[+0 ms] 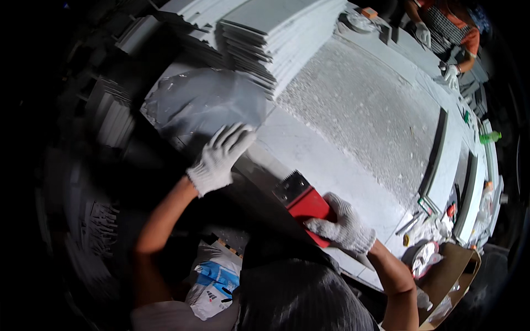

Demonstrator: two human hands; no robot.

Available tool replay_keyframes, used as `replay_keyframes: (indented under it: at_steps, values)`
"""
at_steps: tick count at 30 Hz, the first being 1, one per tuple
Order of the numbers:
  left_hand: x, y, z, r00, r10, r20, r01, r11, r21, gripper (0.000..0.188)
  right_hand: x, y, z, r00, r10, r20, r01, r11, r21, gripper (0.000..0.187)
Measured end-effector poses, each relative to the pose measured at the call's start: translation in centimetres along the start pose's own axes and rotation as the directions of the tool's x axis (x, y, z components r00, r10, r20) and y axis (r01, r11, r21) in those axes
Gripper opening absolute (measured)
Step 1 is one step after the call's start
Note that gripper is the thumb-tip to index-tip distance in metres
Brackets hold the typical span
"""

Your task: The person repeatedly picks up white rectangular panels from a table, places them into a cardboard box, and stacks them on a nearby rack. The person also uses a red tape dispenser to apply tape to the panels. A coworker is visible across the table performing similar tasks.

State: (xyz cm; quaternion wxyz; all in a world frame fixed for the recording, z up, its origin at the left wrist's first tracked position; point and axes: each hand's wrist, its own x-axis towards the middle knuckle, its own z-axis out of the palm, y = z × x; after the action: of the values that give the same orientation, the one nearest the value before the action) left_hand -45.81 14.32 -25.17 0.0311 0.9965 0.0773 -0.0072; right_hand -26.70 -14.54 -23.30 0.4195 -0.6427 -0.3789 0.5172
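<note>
My right hand [345, 225], in a white knitted glove, is closed round a red block-shaped hand tool with a black toothed end [309, 207]. The toothed end points away to the upper left, above the table's near edge. My left hand [223, 157], gloved too, reaches over the edge with its fingers stretched out and nothing in them. Its fingertips are by the near right corner of a crumpled grey, see-through plastic sheet [207, 99]. Whether they touch the plastic I cannot tell. White slabs [270, 143] line the table's near side.
Beyond the plastic stands a tall stack of white slabs [287, 38]. A rough grey, dusty panel [364, 105] fills the table's middle. At right are slab strips [441, 165], a green bottle [489, 137] and a cardboard box [452, 276]. Another person [447, 33] in gloves works at the far right.
</note>
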Motion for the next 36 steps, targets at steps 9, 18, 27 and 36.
replay_keyframes:
  at_steps: [9,18,27,36]
  values:
    - [4.8,3.5,1.8,0.884,0.466,-0.03,-0.462,0.882,0.093,0.064,0.3,0.3,-0.6,0.997,-0.065,-0.037,0.059,0.986,-0.157,0.056]
    - [5.9,15.7,5.4,0.792,0.587,0.167,-0.605,0.721,0.336,0.068,-16.0,4.7,-9.3,0.964,0.264,0.034,-0.254,0.949,-0.186,0.056]
    - [6.8,26.4,10.3,0.747,0.661,0.065,-0.573,0.593,0.566,0.07,-31.8,14.5,-11.5,0.892,0.424,-0.157,-0.451,0.862,-0.233,0.058]
    - [10.3,39.8,9.5,0.488,0.873,-0.003,-0.871,0.487,-0.061,0.018,-29.0,16.4,-7.5,0.818,0.368,-0.443,-0.566,0.655,-0.5,0.043]
